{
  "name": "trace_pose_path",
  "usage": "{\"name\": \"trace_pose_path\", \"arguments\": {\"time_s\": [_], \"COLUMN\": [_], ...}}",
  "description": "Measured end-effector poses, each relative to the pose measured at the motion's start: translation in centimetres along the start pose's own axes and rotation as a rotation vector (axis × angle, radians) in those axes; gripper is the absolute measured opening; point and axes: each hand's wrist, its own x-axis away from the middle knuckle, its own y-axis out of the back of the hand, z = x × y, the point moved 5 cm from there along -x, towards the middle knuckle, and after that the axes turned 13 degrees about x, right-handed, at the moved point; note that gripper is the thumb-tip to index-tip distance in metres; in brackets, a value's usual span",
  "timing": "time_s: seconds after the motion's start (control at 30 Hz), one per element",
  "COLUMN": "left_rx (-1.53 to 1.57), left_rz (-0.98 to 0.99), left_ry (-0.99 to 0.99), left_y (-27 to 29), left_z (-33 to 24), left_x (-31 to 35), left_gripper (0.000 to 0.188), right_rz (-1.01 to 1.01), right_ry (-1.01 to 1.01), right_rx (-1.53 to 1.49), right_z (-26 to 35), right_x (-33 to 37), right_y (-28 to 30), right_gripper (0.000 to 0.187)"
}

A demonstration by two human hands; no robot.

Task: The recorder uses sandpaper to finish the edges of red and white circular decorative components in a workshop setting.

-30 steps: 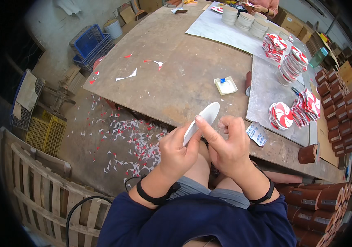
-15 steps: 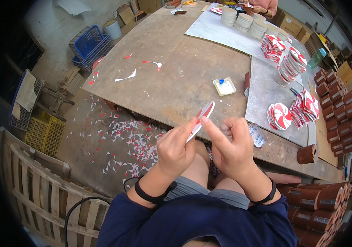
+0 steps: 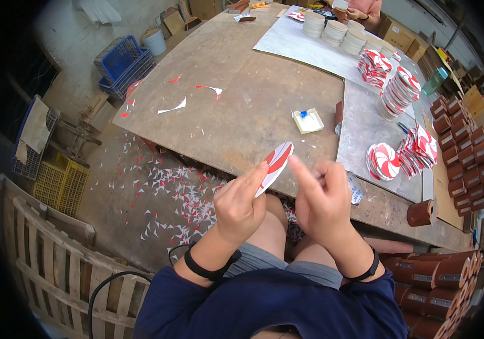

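Fingers [image 3: 258, 176] of the left hand [image 3: 236, 208] grasp the lower left part of a red-and-white disc [image 3: 280, 160], which is held tilted in the air near the worktop's [image 3: 264, 101] near edge. The right hand [image 3: 325, 195] is raised just beside the disc's right rim, its fingers partly curled; contact with the rim, or any small item within the curl, cannot be confirmed. Judged by its thin, flat form, the disc should be light and fairly stiff, with a smooth face that may slip a little under a loose pinch. The patterned face looks liable to scuffing or lifting at the rim; a hold on opposite sides of the rim, with light pressure, is judged soundest. Edges: the worktop's border runs diagonally below and beyond the hands, and a dropped disc could reach the floor [image 3: 106, 189] with its scattered clippings [image 3: 197, 206]. Room for moving is best ahead and to the left, over the brown surface; the shallow tray [image 3: 312, 131] ahead and the patterned stack [image 3: 385, 162] to the right limit wider sweeps.
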Motion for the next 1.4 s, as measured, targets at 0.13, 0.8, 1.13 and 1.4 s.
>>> {"name": "trace_pose_path", "arguments": {"time_s": [0.13,0.8,1.13,1.4], "left_rx": [0.007,0.157,-0.085,-0.086], "left_rz": [-0.002,-0.027,0.112,0.11], "left_ry": [0.038,0.08,-0.255,-0.34], "left_y": [0.1,-0.1,-0.4,-1.2], "left_z": [0.0,0.0,-2.3,-4.2], "left_x": [0.0,0.5,-1.2,-1.5], "left_gripper": [0.019,0.035,0.024,0.016], "right_rz": [0.044,0.049,-0.079,-0.233], "right_ry": [0.072,-0.09,-0.532,-0.525], "right_rx": [0.009,0.066,-0.786,-0.843], "right_z": [0.4,-1.7,-5.8,-5.9], "right_x": [0.0,0.0,2.7,4.0], "right_y": [-0.1,-0.6,2.6,5.7], "right_gripper": [0.055,0.054,0.056,0.064]}}
